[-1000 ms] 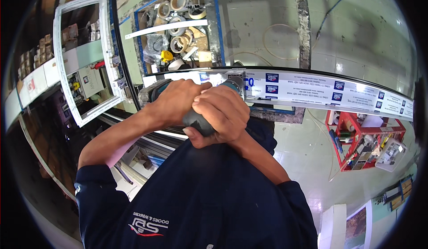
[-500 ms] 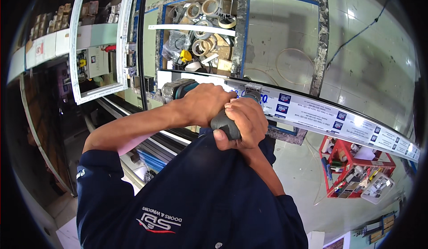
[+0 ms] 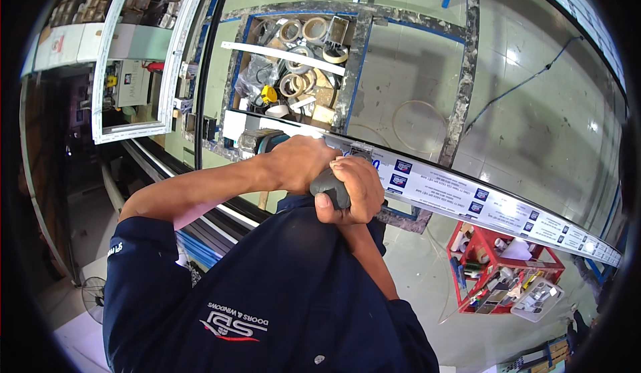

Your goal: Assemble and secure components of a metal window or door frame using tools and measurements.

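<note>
A teal and grey power drill [image 3: 267, 143] is pressed against a long white window profile [image 3: 467, 203] with a printed protective film that runs from the middle to the lower right. My left hand [image 3: 300, 163] wraps over the top of the drill's body. My right hand [image 3: 354, 189] grips its dark grey handle just below the profile. Both forearms come up from my dark blue shirt at the bottom. The drill's tip is hidden behind my hands.
A blue-framed bin [image 3: 300, 66] holding tape rolls and white strips lies beyond the profile. A white window frame [image 3: 137, 59] leans at the left. A red tool caddy [image 3: 504, 273] with small tools stands on the floor at the lower right. Dark rails [image 3: 173, 179] run along the left.
The view has swung, so the profile and my hands sit lower and farther right in the picture. Both hands keep the same hold on the drill.
</note>
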Motion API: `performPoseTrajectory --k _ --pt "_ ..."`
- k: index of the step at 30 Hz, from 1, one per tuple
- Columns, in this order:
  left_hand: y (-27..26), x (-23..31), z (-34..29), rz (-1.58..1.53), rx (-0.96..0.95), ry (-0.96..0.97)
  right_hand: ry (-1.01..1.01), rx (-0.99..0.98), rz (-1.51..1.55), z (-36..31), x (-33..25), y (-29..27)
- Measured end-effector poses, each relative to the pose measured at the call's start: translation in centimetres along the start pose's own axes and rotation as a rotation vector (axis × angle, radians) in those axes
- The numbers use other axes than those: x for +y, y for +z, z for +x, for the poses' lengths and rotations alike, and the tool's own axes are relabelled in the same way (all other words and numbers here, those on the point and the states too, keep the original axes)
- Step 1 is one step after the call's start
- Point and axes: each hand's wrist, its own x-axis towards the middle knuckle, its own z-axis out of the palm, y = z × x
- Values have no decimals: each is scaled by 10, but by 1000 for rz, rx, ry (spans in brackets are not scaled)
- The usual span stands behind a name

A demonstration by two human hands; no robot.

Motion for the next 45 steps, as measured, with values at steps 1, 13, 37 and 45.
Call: performPoseTrajectory --k 1,13,37,45 --pt "0 -1 -1 2 12 1 -11 -4 3 1 0 1" --pt "29 -23 4 -128 216 76 59 -176 13 3 12 -4" --pt "-31 -313 67 -131 727 -120 343 -1157 -908 -35 73 -24" --pt "-19 -395 134 66 825 -82 418 -1123 -932 -48 94 -15"
